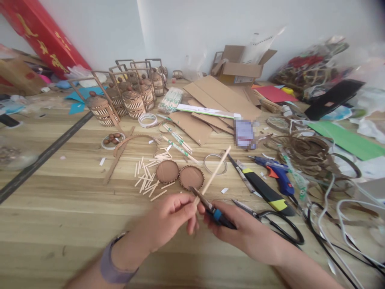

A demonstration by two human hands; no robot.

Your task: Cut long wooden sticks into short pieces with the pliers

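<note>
My left hand point(171, 218) is closed, pinching the lower end of a pale wooden chopstick point(215, 172) that slants up to the right. In my right hand point(240, 228) is a pair of cutters point(222, 219) with black and blue handles. Their metal jaws lie across the chopstick close to my left fingertips; whether they are closed on it I cannot tell. Just beyond my hands lie two round brown cardboard discs with notched rims, a left one point(167, 171) and a right one point(191, 177). Short cut stick pieces point(146, 179) are scattered left of them.
Scissors point(281, 226), a utility knife point(267, 190) and a blue glue gun point(278, 172) lie to the right, near tangled brown strips point(313, 148) and white cables. Small handled baskets point(134, 105) stand at the back left. Cardboard sheets point(219, 96) and a cardboard box point(240, 68) are behind.
</note>
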